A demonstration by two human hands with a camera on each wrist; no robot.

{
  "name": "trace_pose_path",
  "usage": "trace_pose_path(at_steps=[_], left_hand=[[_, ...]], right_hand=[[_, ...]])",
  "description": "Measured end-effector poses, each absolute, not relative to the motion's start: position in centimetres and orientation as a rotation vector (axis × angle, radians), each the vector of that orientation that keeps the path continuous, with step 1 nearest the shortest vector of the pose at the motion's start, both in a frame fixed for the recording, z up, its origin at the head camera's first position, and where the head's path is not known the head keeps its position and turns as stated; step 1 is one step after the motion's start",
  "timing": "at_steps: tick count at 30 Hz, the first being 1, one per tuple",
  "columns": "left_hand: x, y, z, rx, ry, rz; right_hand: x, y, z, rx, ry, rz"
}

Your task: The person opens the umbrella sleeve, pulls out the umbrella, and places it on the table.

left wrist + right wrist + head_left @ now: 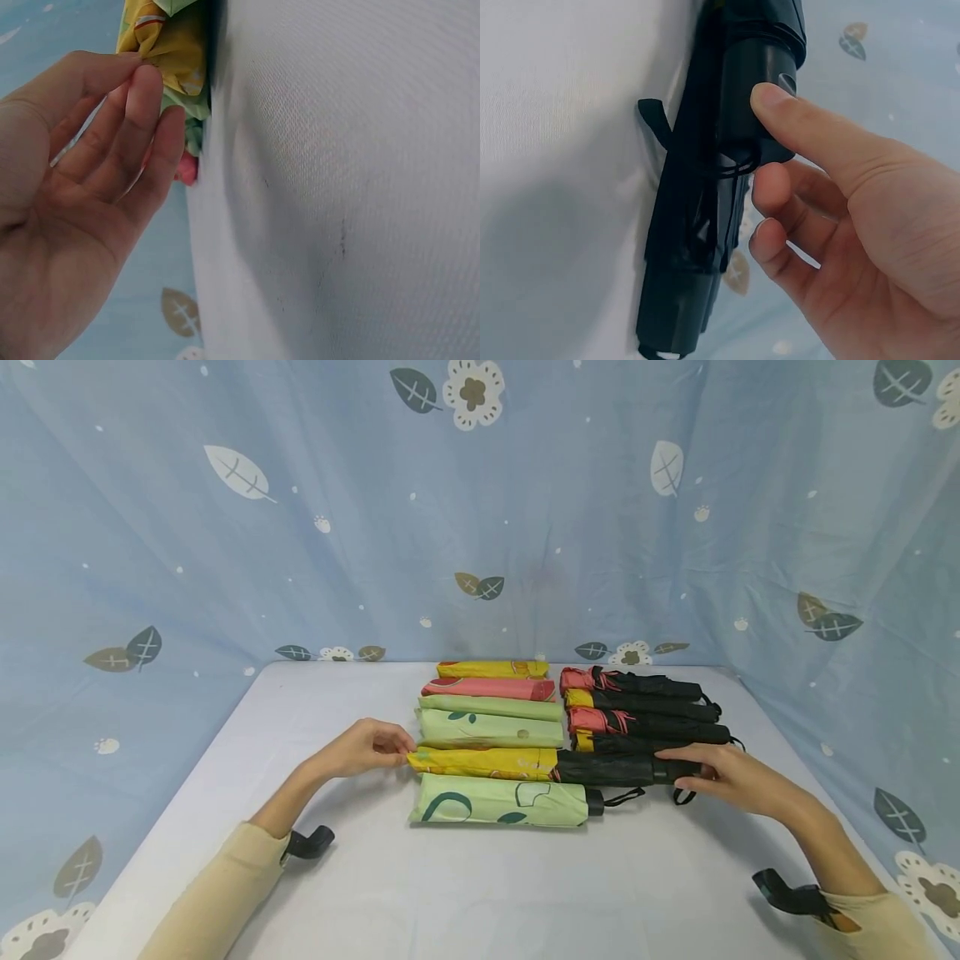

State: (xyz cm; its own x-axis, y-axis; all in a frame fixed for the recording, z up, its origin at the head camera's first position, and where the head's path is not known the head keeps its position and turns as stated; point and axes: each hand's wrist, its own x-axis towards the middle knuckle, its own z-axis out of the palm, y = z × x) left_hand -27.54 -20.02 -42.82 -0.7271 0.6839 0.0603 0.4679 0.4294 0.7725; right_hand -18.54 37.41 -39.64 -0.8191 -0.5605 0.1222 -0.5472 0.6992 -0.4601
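A folded umbrella (606,768) lies across the row, yellow and patterned on its left part and black on its right. Thumb and fingers of my left hand (372,748) pinch the gathered yellow end (176,56). At the other end my right hand (722,777) holds the black handle (754,94), thumb on one side and fingers on the other. A black wrist strap (656,124) hangs by that handle. Nearer to me, a light green umbrella (498,802) with dark green shapes lies parallel, its short black handle pointing right.
Behind, several green, red and yellow folded pieces (487,689) lie stacked in a row. To their right lie several mostly black umbrellas (645,702) with red or yellow ends. All rest on a white table (480,893), with a blue patterned cloth (480,510) at the back.
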Motion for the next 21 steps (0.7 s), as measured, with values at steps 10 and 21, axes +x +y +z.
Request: trace_pose_path(at_steps=[10, 21], left_hand=[[-27.4, -19.9, -42.7, 1.026, 2.422, 1.198], [-27.5, -19.9, -42.7, 1.006, 2.398, 1.229]], right_hand=[[-18.0, 39.2, -40.0, -0.864, 2.906, -0.759], [-17.2, 41.3, -40.6, -0.819, 2.972, -0.73]])
